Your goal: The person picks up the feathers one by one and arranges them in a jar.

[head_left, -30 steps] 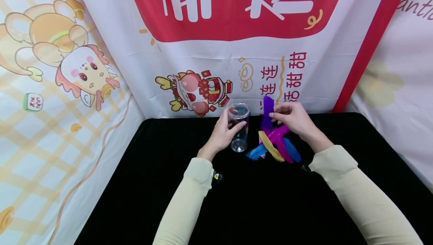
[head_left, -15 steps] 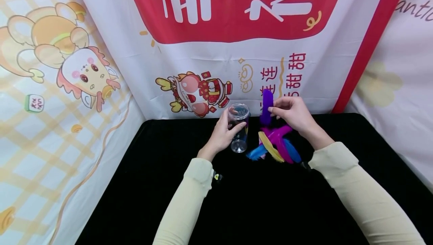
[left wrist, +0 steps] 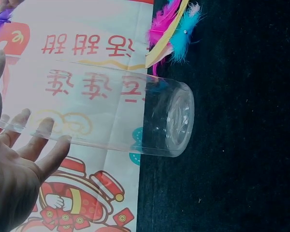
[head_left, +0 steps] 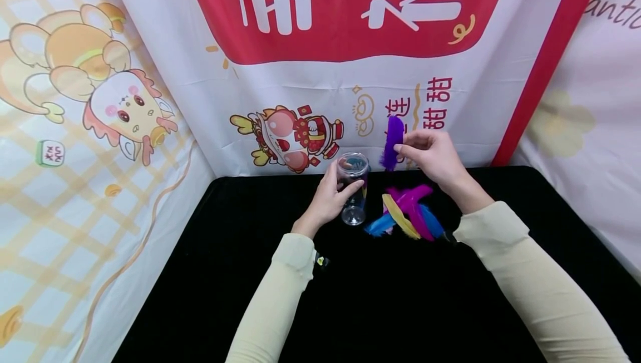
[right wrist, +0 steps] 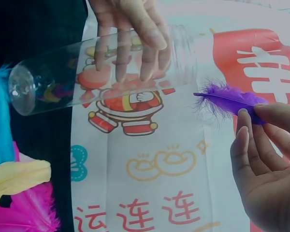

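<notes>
My left hand [head_left: 328,199] grips a clear plastic jar [head_left: 354,207] upright, thumb on the near side and fingers round the back. Through its wall, in the left wrist view, the jar [left wrist: 159,118] shows nothing inside. My right hand [head_left: 433,160] pinches a purple feather [head_left: 393,139] between thumb and fingertips, up and to the right of the jar's mouth. In the right wrist view the purple feather [right wrist: 232,101] points its bare quill end toward the jar's rim, apart from it. Below my right hand lies a loose pile of feathers: magenta [head_left: 413,204], yellow [head_left: 399,215] and blue [head_left: 381,224].
A black cloth-covered table [head_left: 380,296] lies under both hands. Right behind its far edge hangs a white and red printed banner [head_left: 300,84]. Another printed sheet [head_left: 75,185] hangs along the left side, and a pale one [head_left: 581,118] on the right.
My right hand has lifted the purple feather up and away from the pile, its lower end now clear of the other feathers. My left hand and the jar have stayed put.
</notes>
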The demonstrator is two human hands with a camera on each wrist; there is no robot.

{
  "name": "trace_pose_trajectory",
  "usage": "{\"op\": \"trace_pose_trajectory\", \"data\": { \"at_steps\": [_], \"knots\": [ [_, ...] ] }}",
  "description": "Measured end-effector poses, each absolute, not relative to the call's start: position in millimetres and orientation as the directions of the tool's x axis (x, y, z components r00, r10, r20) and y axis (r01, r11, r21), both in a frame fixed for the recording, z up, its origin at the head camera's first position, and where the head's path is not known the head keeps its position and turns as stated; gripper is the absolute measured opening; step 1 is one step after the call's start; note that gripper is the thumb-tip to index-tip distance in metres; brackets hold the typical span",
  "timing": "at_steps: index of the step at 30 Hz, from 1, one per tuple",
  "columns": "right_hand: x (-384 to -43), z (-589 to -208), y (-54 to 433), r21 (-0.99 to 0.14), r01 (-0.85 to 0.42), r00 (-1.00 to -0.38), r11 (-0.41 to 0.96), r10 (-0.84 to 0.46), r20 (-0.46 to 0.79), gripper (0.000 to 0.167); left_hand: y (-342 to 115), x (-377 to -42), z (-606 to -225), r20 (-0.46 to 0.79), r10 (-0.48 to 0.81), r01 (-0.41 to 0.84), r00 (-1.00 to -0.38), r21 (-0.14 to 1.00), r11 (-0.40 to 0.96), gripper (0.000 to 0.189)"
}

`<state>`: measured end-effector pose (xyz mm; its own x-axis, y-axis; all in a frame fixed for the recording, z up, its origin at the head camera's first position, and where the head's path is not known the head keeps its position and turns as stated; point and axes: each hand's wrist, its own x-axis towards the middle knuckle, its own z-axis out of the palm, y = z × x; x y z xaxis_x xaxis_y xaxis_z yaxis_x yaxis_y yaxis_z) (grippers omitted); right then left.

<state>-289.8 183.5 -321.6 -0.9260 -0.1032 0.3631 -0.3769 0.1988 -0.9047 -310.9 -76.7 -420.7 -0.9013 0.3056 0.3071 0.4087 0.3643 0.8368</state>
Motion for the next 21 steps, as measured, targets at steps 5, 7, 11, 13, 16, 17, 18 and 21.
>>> {"op": "trace_pose_trajectory", "data": {
  "at_steps": [5,7,11,13,16,17,18,21],
  "knots": [
    [-290.5,-316.9,180.3,-0.893,-0.396,-0.918,0.214,-0.090,0.385,0.019,-77.0,-311.3,-420.5,0.298,0.303,0.399,-0.905,0.839,0.370,0.075],
    [-290.7,-315.7,178.2,-0.888,-0.400,-0.916,0.226,-0.081,0.392,0.020,-77.3,-310.7,-420.2,0.296,0.303,0.398,-0.906,0.839,0.371,0.076],
    [-290.4,-313.2,173.2,-0.889,-0.402,-0.915,0.219,-0.094,0.391,0.020,-77.8,-309.9,-420.1,0.295,0.304,0.397,-0.906,0.842,0.365,0.077],
    [-289.9,-311.5,170.3,-0.891,-0.398,-0.917,0.220,-0.102,0.385,0.020,-77.9,-309.8,-420.0,0.298,0.303,0.399,-0.905,0.842,0.364,0.076],
    [-289.4,-309.0,166.2,-0.893,-0.390,-0.921,0.223,-0.106,0.376,0.019,-77.8,-310.1,-419.6,0.302,0.304,0.403,-0.904,0.839,0.365,0.076],
    [-289.5,-308.3,164.9,-0.894,-0.388,-0.921,0.223,-0.107,0.373,0.019,-77.8,-310.0,-419.4,0.304,0.304,0.405,-0.903,0.839,0.364,0.075],
    [-289.9,-307.8,163.6,-0.896,-0.387,-0.922,0.217,-0.110,0.372,0.019,-77.7,-310.0,-419.1,0.304,0.305,0.405,-0.903,0.839,0.363,0.075],
    [-291.4,-307.0,160.0,-0.904,-0.384,-0.922,0.187,-0.121,0.367,0.018,-77.7,-309.9,-419.1,0.301,0.306,0.402,-0.903,0.841,0.361,0.075]
  ]
}}
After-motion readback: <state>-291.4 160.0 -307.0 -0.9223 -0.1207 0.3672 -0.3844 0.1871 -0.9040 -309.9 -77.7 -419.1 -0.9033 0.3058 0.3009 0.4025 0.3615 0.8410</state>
